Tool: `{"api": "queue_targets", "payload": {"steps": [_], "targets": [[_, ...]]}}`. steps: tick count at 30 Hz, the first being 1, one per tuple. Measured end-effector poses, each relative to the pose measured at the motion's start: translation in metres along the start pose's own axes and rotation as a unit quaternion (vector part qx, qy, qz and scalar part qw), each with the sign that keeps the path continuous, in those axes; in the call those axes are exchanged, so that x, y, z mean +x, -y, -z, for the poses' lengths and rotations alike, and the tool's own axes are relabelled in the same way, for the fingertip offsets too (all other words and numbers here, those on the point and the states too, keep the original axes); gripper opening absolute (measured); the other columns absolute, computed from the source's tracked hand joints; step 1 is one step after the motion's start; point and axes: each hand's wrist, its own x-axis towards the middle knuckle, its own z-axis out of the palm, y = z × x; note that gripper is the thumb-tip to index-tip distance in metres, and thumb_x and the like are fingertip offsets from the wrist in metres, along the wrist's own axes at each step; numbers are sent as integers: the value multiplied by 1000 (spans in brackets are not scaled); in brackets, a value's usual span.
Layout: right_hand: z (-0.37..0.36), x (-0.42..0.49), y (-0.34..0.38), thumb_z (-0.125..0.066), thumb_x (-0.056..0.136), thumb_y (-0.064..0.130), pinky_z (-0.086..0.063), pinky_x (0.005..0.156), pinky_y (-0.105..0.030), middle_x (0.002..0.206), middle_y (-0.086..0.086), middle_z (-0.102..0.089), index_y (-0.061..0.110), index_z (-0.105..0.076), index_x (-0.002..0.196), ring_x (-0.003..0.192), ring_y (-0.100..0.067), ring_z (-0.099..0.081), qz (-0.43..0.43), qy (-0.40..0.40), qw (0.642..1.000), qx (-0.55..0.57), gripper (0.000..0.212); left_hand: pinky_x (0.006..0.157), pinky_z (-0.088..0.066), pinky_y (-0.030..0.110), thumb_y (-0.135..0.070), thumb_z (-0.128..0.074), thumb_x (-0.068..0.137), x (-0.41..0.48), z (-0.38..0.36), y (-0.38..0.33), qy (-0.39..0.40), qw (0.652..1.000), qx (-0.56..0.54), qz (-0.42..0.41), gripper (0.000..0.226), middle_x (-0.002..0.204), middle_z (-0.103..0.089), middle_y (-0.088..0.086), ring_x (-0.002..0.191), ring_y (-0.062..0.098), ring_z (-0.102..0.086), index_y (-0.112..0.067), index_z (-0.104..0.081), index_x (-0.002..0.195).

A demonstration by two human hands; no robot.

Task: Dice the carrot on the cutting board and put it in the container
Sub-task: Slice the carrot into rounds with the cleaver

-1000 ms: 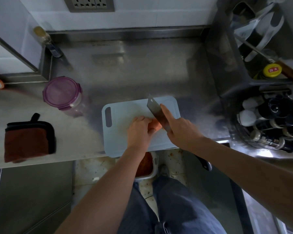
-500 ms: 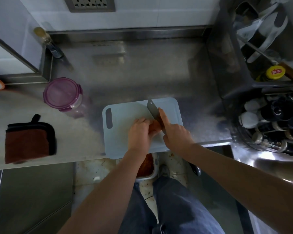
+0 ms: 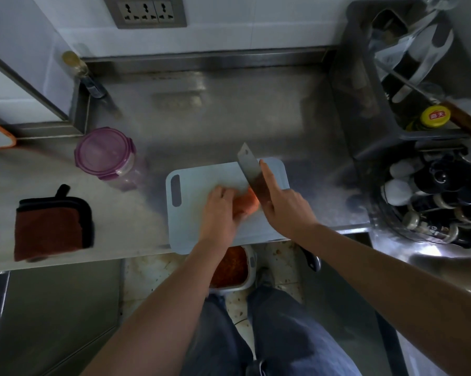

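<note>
Higher than before, the knife (image 3: 252,175), gripped in the right hand (image 3: 283,210), tilts beside the carrot (image 3: 246,203); the left hand (image 3: 220,210) curls over it on the cutting board (image 3: 191,221). The lidded container (image 3: 105,153) stands at ten o'clock on the steel bench (image 3: 229,118).

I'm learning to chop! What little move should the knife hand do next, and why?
Probably press the knife down through the carrot. The right hand holds the blade right at the carrot's exposed end, the left hand grips the rest on the cutting board, and the carrot looks like one whole chunk.
</note>
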Motion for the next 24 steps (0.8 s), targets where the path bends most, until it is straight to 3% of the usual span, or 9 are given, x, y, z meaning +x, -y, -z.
{"api": "queue_targets", "payload": {"steps": [16, 20, 24], "targets": [[7, -4, 5, -46, 94, 9, -45, 53, -29, 70, -4, -53, 31, 10, 153, 57, -15, -52, -13, 91, 995, -47, 84, 94, -44, 32, -17, -74, 83, 0, 1, -4, -6, 1000, 1, 21, 34, 110, -64, 3, 106, 22, -53, -14, -68, 116], [0, -6, 7, -47, 92, 7, -55, 62, -34, 71, -4, -53, 29, 12, 152, 62, -17, -56, -15, 87, 994, -63, 87, 93, -44, 31, -14, -75, 81, 0, 1, -3, -6, 1000, -9, 17, 34, 108, -65, 3, 104, 22, -53, -13, -70, 115], [-14, -3, 7, -47, 93, 8, -54, 68, -35, 78, -1, -53, 31, 19, 151, 68, -18, -58, -12, 78, 994, -76, 91, 90, -45, 31, -16, -78, 79, 2, 1, -2, 5, 999, -21, 27, 34, 105, -65, 2, 102, 21, -55, -13, -71, 113]]}}
